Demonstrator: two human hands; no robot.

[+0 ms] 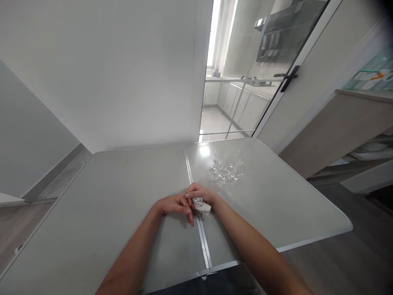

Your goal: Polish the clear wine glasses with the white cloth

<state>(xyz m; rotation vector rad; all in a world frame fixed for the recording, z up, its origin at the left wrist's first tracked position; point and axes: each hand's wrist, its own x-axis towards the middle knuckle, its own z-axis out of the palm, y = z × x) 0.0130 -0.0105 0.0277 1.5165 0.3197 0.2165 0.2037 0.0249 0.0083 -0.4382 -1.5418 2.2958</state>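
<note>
My right hand (202,193) is closed around a crumpled white cloth (203,206), part of which hangs out below the fingers. My left hand (175,204) meets it from the side; the fingertips of both hands touch or overlap near the table's middle seam. The left fingers hang loosely apart and nothing shows in their grasp. Beyond my right hand, several clear stemmed glasses (215,164) stand in a close cluster on the right half of the table (138,176). Their see-through outlines overlap, so single glasses are hard to separate.
A metal-edged seam (203,246) divides the grey tabletop. A white wall (138,73) rises at the far edge. Behind the table to the right is a glass door with a black handle (288,77). Shelves (344,127) with wrapped bottles stand at the far right.
</note>
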